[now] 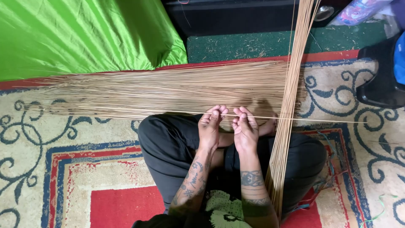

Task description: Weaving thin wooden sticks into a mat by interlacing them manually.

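I sit cross-legged on a patterned rug. My left hand [211,123] and my right hand [244,126] are side by side above my lap, fingers pinched on one thin tan stick [320,120] that runs level from left to right. A wide pile of the same thin sticks [168,89] lies across the rug just beyond my hands. A second bundle of long sticks [291,93] stands almost upright to the right of my right hand, leaning over my right knee and crossing the held stick.
A green cloth [80,33] covers something at the upper left. A black chair base [379,84] sits at the right edge. Dark furniture [228,17] and a green mat [261,44] lie behind the pile. Coloured strings [333,177] trail by my right knee.
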